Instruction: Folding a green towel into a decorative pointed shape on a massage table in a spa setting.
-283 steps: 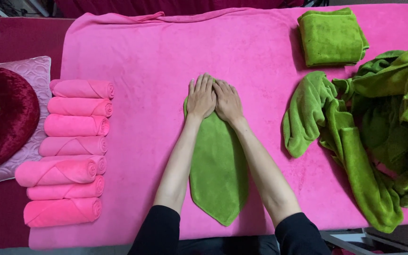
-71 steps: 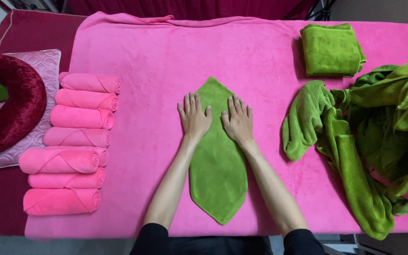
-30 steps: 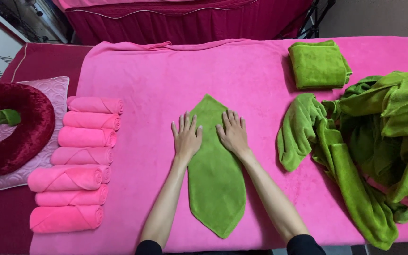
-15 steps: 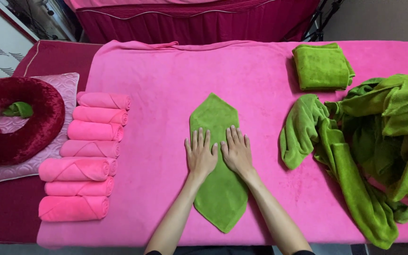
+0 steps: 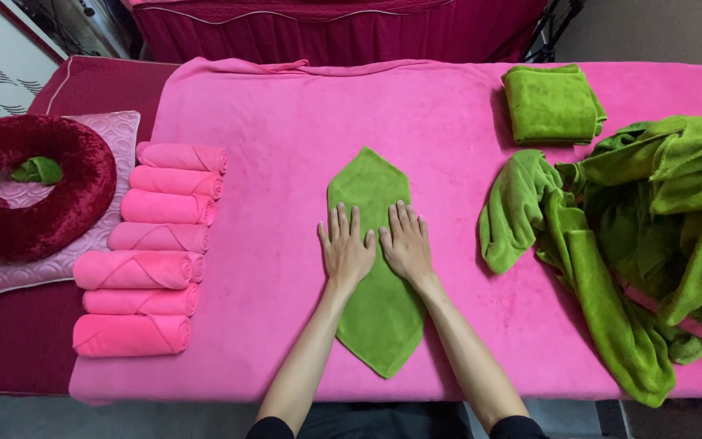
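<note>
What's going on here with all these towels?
A person presses both hands, left and right, flat on a green towel folded to points at both ends, on a pink-covered table. Rolled pink towels are stacked to the left; a folded green towel and a loose green pile lie to the right.
</note>
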